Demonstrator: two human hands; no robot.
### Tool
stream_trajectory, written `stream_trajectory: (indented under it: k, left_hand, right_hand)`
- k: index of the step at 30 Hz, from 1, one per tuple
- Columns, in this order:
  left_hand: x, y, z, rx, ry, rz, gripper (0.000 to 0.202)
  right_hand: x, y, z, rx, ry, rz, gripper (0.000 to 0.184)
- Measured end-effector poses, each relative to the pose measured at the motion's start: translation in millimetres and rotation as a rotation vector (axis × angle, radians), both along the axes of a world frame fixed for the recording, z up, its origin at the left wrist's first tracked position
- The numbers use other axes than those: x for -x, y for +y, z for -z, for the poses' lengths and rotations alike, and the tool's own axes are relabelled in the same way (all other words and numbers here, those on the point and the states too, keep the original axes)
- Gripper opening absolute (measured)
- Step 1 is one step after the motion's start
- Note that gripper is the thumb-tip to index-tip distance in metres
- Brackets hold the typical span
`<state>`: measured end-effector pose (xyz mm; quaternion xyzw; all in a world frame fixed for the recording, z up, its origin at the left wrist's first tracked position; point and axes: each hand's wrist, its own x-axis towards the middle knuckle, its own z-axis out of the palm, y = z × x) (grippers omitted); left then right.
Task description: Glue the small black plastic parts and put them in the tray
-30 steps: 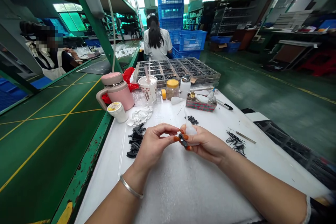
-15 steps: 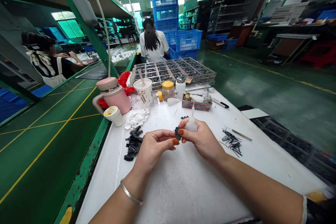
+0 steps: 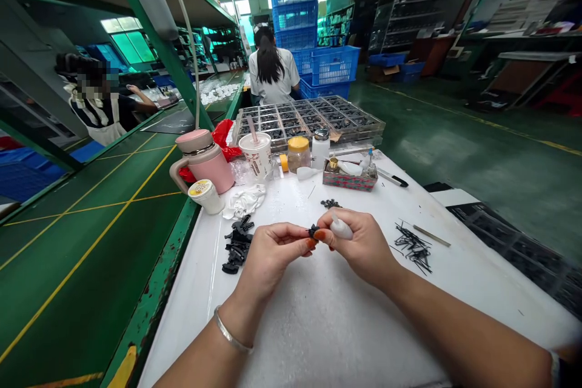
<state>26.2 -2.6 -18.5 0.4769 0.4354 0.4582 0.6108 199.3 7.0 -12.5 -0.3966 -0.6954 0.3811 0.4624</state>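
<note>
at far left on the white-covered workbench (image 3: 291, 339): loose pile of black moulded plastic parts (image 3: 237, 245), just beside the left hand (image 3: 270, 254). on the left wrist: silver bangle (image 3: 231, 330). left hand closed, fingertips pinching one small black plastic part (image 3: 313, 231), held above the bench between both hands. exact form of the part: too small to tell. beyond the hands: scattered small black pieces (image 3: 330, 203), well apart from the grip.

right hand (image 3: 361, 245) closed around a white plastic squeeze bottle (image 3: 342, 230), fingertips very near the small black part; contact not resolvable from this view. main change from half a second ago: squeeze bottle tipped from near upright to a strong lean, nozzle angled up and left, with the small black part close by.

further right on the bench: tangle of thin black pins (image 3: 413, 248), with a slim metal rod (image 3: 431, 235) just beside it.
</note>
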Motion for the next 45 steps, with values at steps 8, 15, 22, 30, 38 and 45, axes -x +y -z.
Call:
stream_trajectory:
  k: [8,15,22,30,38,45]
  left_hand:
    - [-1,-2,0.0,-0.035,0.014,0.031,0.014]
    - [7,2,-4.3,-0.085,0.114,-0.030,0.020]
    - [21,12,-11.9,-0.273,0.223,-0.303,0.016]
    - [-19,41,-6.2,-0.565,1.117,0.153,0.015]
    - [-32,58,17.2,-0.621,1.333,0.238,0.022]
    - [-31,51,11.7,-0.910,1.504,0.474,0.023]
  right_hand:
    - [-2,1,0.4,-0.233,-0.026,-0.030,0.012]
    - [-15,10,-1.4,0.034,0.191,0.033,0.020]
    - [-48,41,-10.8,0.283,0.842,0.282,0.021]
    - [-40,38,-6.3,0.316,0.730,0.116,0.021]
    - [-33,38,2.0,0.249,0.584,0.068,0.025]
    - [-32,38,3.1,0.242,0.584,0.097,0.026]
